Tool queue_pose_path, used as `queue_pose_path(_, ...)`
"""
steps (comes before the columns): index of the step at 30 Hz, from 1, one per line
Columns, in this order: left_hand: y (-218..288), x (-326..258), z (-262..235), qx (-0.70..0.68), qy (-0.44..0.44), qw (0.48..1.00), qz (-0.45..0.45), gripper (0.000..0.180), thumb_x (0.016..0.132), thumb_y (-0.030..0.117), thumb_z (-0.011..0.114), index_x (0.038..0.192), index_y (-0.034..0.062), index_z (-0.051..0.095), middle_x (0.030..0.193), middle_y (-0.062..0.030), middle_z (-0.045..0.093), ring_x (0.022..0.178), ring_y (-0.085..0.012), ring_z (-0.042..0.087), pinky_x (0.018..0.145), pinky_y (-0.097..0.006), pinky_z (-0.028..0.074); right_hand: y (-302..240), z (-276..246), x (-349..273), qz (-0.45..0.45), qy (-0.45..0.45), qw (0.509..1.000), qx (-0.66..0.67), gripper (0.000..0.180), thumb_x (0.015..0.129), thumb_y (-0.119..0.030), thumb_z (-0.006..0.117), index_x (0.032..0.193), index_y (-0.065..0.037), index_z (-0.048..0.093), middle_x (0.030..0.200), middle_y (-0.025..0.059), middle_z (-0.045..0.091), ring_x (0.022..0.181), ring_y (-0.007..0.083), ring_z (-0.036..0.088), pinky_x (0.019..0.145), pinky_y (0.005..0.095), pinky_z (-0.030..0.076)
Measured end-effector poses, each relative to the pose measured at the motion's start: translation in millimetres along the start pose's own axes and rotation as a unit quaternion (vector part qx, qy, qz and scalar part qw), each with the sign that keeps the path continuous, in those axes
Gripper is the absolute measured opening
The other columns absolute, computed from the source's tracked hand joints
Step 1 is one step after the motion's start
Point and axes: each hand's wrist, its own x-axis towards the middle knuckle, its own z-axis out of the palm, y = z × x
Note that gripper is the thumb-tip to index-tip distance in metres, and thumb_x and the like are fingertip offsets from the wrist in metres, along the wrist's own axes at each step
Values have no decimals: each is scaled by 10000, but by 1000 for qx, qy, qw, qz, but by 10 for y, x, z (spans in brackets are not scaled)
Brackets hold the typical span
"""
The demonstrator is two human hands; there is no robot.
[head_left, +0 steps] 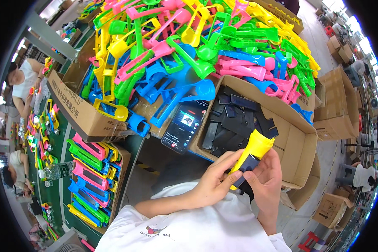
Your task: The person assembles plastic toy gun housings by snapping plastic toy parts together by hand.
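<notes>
Seating step: judged to be pressing a black plate (249, 162) into a yellow frame (259, 145), held at the carton's near edge.
Left hand (217, 178): closed on the frame's left side, thumb by the plate.
Right hand (265, 177): closed on the opposite side, thumb likewise.
Next move: appears to call for even thumb pressure, frame steady.
Carton (292, 161): loose black plates (234, 124), left end.
Big box (100, 127): heaped multicoloured frames (197, 65).
Side box (124, 166): stacked frames; fit unverified.
</notes>
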Motion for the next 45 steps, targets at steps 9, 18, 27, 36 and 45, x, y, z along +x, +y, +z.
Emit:
queue_pose_path(9,19,-108,11,-144,21,986,-87,501,1068,41,540,1530,-54,373,1412,-126,593,1270,-182,582,1061,-330,472,9,-33,25,40,-72,996,46,587,865,83,754,1376,14,473,1263,118,630,1127,187,646,938,327,568)
queue_pose_path(18,-25,-204,89,-242,55,962,-111,415,1076,156,570,1445,-30,529,1294,-61,658,1165,-99,596,993,-258,487,245,51,-121,-130,-15,991,-22,571,853,-48,831,1253,-2,426,1084,86,645,960,128,683,763,219,567)
queue_pose_path(27,-41,-306,60,-17,130,991,-40,329,1016,8,581,1340,-48,598,1239,-108,675,1143,-143,619,985,-288,503,306,244,-336,-85,31,981,-170,331,1035,-72,571,1303,22,402,1122,108,588,985,129,603,826,254,465)
queue_pose_path(36,-40,-546,-155,-31,109,994,0,373,1056,80,563,1409,-8,483,1254,-99,642,1197,-154,597,1010,-320,473,370,298,-375,-41,-109,991,-67,499,968,3,628,1392,52,370,1191,145,604,1046,168,629,887,270,502)
queue_pose_path(45,254,-840,-481,-177,87,980,-37,379,1006,46,658,1343,3,490,1246,-67,650,1173,-112,605,1019,-297,489,517,513,-352,75,-275,955,-87,234,826,35,763,1037,31,664,942,76,730,842,127,705,765,252,556)
